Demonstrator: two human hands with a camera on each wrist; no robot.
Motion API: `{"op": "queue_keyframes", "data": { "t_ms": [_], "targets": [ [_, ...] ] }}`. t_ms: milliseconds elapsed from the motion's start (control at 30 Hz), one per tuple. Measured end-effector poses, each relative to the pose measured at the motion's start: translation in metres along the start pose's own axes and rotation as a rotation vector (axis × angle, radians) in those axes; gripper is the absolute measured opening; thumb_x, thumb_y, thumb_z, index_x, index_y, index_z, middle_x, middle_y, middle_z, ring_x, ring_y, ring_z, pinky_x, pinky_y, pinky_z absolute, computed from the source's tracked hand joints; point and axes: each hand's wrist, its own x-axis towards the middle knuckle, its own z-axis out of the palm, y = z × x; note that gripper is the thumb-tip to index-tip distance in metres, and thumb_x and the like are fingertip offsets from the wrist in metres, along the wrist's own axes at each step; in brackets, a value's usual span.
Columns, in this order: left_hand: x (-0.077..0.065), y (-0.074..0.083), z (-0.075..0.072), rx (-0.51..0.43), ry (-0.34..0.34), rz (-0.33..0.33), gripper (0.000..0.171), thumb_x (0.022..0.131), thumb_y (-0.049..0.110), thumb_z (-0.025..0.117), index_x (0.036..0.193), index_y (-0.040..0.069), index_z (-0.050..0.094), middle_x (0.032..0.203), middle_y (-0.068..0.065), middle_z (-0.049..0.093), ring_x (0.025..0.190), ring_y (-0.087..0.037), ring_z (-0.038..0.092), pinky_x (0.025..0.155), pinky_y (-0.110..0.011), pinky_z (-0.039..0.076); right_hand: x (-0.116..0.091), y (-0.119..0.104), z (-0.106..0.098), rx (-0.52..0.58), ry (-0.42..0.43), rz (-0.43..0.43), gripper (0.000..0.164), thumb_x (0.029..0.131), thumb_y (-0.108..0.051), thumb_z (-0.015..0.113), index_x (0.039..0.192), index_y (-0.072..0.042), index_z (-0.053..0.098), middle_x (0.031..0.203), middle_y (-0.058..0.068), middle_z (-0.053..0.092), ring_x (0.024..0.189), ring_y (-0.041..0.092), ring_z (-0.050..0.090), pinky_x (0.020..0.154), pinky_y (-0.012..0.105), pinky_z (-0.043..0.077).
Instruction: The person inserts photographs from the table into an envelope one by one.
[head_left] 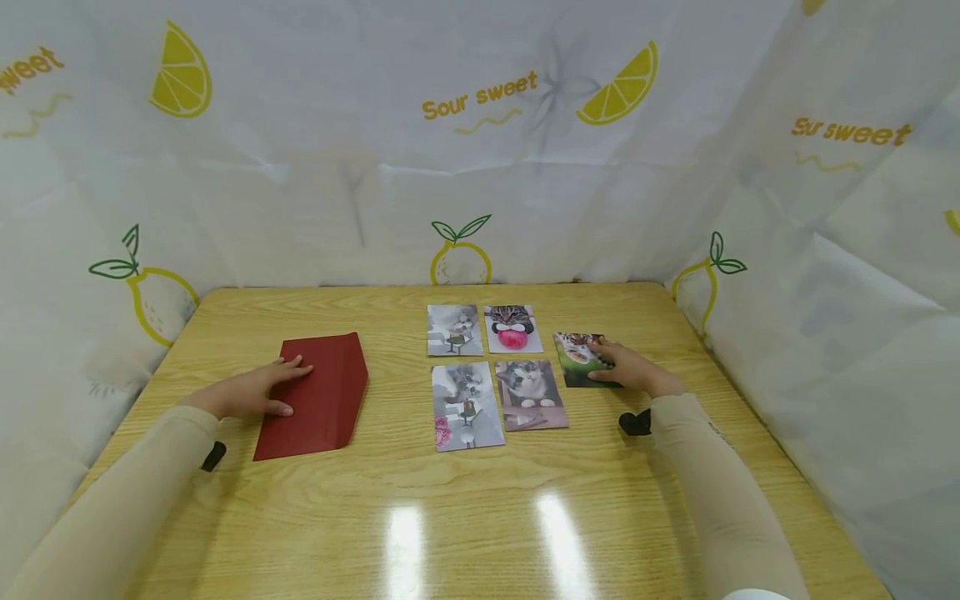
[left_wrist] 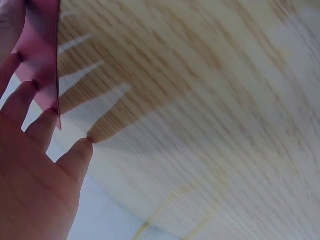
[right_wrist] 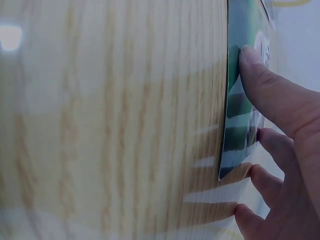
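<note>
A red envelope [head_left: 341, 375] with a pointed flap on its right lies at the left of the table, and my left hand [head_left: 258, 390] rests on it with fingers spread. In the left wrist view some fingertips touch the envelope [left_wrist: 42, 50], while the outermost touches the wood. At the right, my right hand [head_left: 628, 368] lies on a green card with a tiger picture [head_left: 577, 371]. The right wrist view shows the thumb [right_wrist: 265, 82] on this card, with two fingertips at the tabletop beyond its edge. Neither hand's fingers curl round anything.
Between the hands, picture cards lie in two rows: a grey-white one [head_left: 450, 321] and a striped cat [head_left: 512, 317] behind, a larger grey-white one [head_left: 480, 421] and a white-pawed cat [head_left: 528, 392] in front. A lemon-print curtain [head_left: 315, 183] encloses the wooden table [head_left: 450, 492].
</note>
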Motion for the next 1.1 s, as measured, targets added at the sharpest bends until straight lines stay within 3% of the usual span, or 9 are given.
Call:
{"op": "queue_keyframes", "data": {
  "t_ms": [567, 833, 1100],
  "targets": [
    [0.001, 0.004, -0.002, -0.024, -0.011, -0.038, 0.077, 0.087, 0.025, 0.070, 0.148, -0.003, 0.032, 0.154, -0.036, 0.010, 0.138, -0.060, 0.005, 0.108, -0.067, 0.025, 0.000, -0.001, -0.001, 0.024, -0.013, 0.005, 0.077, 0.095, -0.033, 0.061, 0.152, 0.001, 0.022, 0.158, 0.030, 0.002, 0.141, 0.056, -0.002, 0.111, 0.069, 0.010],
    [0.003, 0.007, -0.001, -0.023, 0.007, -0.025, 0.076, 0.087, 0.023, 0.071, 0.147, -0.005, 0.034, 0.154, -0.036, 0.012, 0.138, -0.059, 0.006, 0.107, -0.066, 0.028, 0.001, 0.001, -0.001, 0.042, -0.022, 0.019, 0.078, 0.096, -0.034, 0.060, 0.153, -0.001, 0.020, 0.159, 0.027, 0.000, 0.142, 0.054, -0.006, 0.111, 0.070, 0.007],
    [0.013, 0.015, 0.003, 0.018, 0.016, 0.001, 0.071, 0.088, 0.022, 0.070, 0.146, -0.003, 0.037, 0.154, -0.036, 0.015, 0.138, -0.059, 0.010, 0.107, -0.065, 0.029, -0.003, 0.000, -0.003, 0.094, -0.023, -0.015, 0.088, 0.090, -0.048, 0.062, 0.153, -0.002, 0.022, 0.159, 0.028, -0.001, 0.141, 0.055, -0.008, 0.109, 0.072, 0.004]
  ]
}}
